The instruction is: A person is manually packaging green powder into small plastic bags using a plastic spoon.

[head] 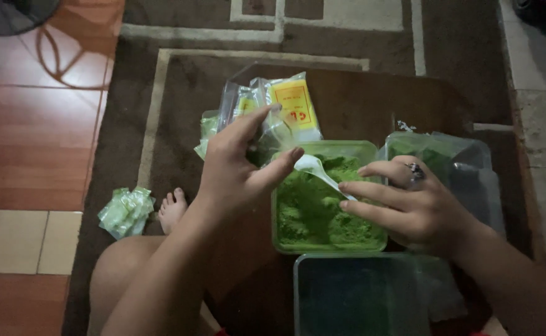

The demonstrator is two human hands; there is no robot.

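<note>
My left hand (232, 165) pinches a small clear bag (267, 127), fingers curled | right hand (410, 202) grips white spoon (320, 171), fingers pressed along handle | spoon slants up-left over green powder tub (326, 199), bowl just beside the bag.

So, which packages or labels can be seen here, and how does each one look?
Clear plastic bags with a yellow rectangular label, red marks on it: behind the tub of green powder, at the left hand.
Small clear packets, greenish, crumpled in a pile: on the rug beside the foot.
</note>
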